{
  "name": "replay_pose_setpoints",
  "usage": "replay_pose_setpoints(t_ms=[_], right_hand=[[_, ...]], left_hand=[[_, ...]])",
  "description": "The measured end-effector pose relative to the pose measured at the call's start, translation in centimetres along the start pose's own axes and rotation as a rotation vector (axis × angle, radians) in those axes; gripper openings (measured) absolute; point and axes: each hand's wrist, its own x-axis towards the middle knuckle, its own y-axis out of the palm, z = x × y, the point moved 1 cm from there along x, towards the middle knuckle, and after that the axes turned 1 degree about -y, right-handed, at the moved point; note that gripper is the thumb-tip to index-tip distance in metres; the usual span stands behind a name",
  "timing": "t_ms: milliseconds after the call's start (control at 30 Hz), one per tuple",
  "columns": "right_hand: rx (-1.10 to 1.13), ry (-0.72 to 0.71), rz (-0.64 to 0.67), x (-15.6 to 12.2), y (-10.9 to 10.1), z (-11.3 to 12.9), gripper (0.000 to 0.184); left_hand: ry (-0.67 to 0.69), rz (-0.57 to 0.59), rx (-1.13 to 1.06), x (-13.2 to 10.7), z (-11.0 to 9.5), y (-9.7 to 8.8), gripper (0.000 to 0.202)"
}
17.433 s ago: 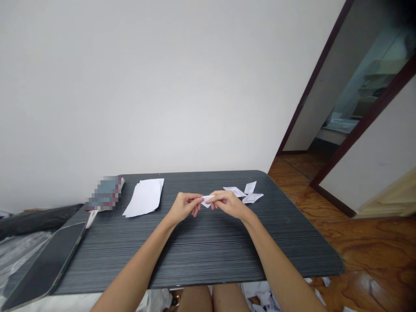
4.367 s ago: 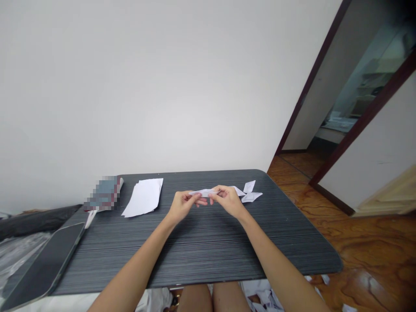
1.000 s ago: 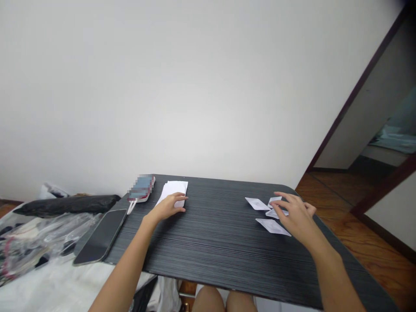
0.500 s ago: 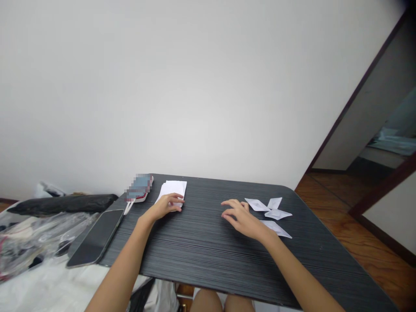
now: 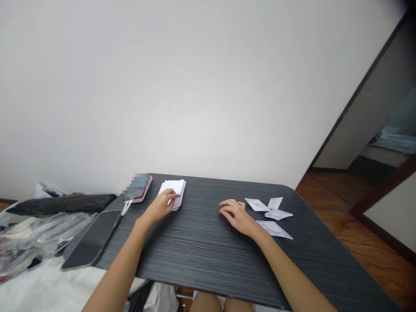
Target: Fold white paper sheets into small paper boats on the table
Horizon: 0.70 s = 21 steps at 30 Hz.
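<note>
A stack of white paper sheets (image 5: 173, 185) lies at the back left of the dark table. My left hand (image 5: 162, 203) rests over its near side, thumb and fingers drawn together at the top sheet in a pinch. My right hand (image 5: 236, 215) hovers over or lies on the tabletop right of centre, its fingers curved and apart, holding nothing. Just beyond it lie several folded white paper pieces, pointed at the ends: one folded piece (image 5: 276, 229) sits nearest to me, partly behind my right wrist, and another (image 5: 256, 204) lies close to my fingertips.
The dark wood-grain table (image 5: 195, 242) stands against a white wall (image 5: 208, 95). A phone (image 5: 92, 240) lies at its left edge, and a red-edged device (image 5: 138, 188) with a white cable is behind it. Plastic-wrapped bundles (image 5: 48, 234) are piled on the left.
My left hand's fingers have drawn closer together on the paper stack, which has shifted slightly. My right hand has moved a little left, uncovering more of the nearest folded piece.
</note>
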Motion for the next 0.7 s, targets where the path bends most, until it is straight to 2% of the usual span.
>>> replay_pose_setpoints(t_ms=[100,133,233,333,400,467,600,700], right_hand=[[0.152,0.008,-0.032,0.4,-0.2,0.1,0.024],[0.249,0.023,-0.051,0.5,-0.3,0.1,0.026],[0.611,0.112,-0.174,1.0,-0.6,-0.1,0.042],[0.860,0.192,-0.354,1.2,-1.0,-1.0,0.052],[0.942,0.231,-0.412,1.1,-1.3,-1.6,0.051],[1.013,0.243,-0.379,1.1,-1.5,-1.7,0.048],[1.100,0.216,-0.217,1.1,-1.7,-0.8,0.057],[1.112,0.188,-0.205,1.1,-1.8,0.1,0.054]], left_hand=[[0.112,-0.106,0.043,1.5,-4.1,-2.4,0.031],[0.157,-0.103,0.025,2.1,-5.7,-3.2,0.032],[0.284,0.034,-0.073,3.9,-10.5,-4.5,0.034],[0.381,0.207,-0.154,5.3,-13.5,-3.6,0.035],[0.426,0.280,-0.192,6.2,-14.3,-2.3,0.030],[0.441,0.299,-0.236,7.0,-14.3,-0.8,0.024],[0.392,0.249,-0.280,8.1,-13.3,1.2,0.018],[0.368,0.161,-0.243,8.0,-12.5,2.0,0.017]])
